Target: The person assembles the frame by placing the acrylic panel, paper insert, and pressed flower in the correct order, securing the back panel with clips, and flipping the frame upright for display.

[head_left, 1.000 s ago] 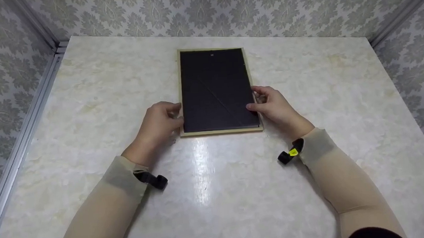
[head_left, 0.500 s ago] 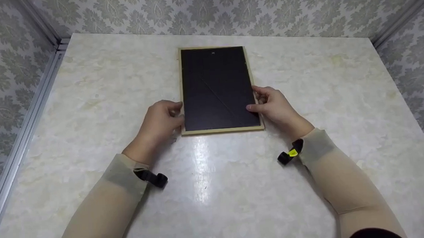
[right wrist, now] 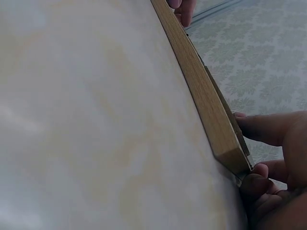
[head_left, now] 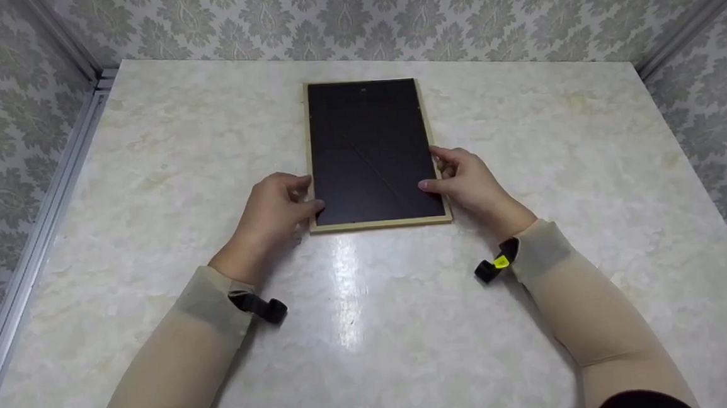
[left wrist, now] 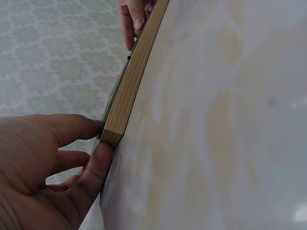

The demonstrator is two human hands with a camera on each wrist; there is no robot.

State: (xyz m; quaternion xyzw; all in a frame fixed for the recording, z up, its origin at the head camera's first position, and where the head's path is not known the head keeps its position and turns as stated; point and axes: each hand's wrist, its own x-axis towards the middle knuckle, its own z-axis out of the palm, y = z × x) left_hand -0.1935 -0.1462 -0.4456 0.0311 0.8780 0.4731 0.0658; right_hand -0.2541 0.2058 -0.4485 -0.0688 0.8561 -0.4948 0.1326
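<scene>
A picture frame (head_left: 370, 153) lies face down on the marble table (head_left: 556, 154), its black backing up inside a pale wooden rim. My left hand (head_left: 310, 194) grips the near-left corner, thumb on the backing and fingers against the side rim. My right hand (head_left: 438, 171) grips the near-right side the same way. In the left wrist view the wooden edge (left wrist: 134, 76) is pinched by my left hand (left wrist: 100, 143). The right wrist view shows the rim (right wrist: 201, 91) held by my right hand (right wrist: 247, 155).
Patterned wallpaper walls enclose the table at the back and on both sides. A metal rail (head_left: 31, 243) runs along the table's left edge. Black straps sit on both wrists of my beige sleeves.
My left thumb has slid onto the backing at the near-left corner and my right thumb reaches slightly further in. The frame stays flat in almost the same place.
</scene>
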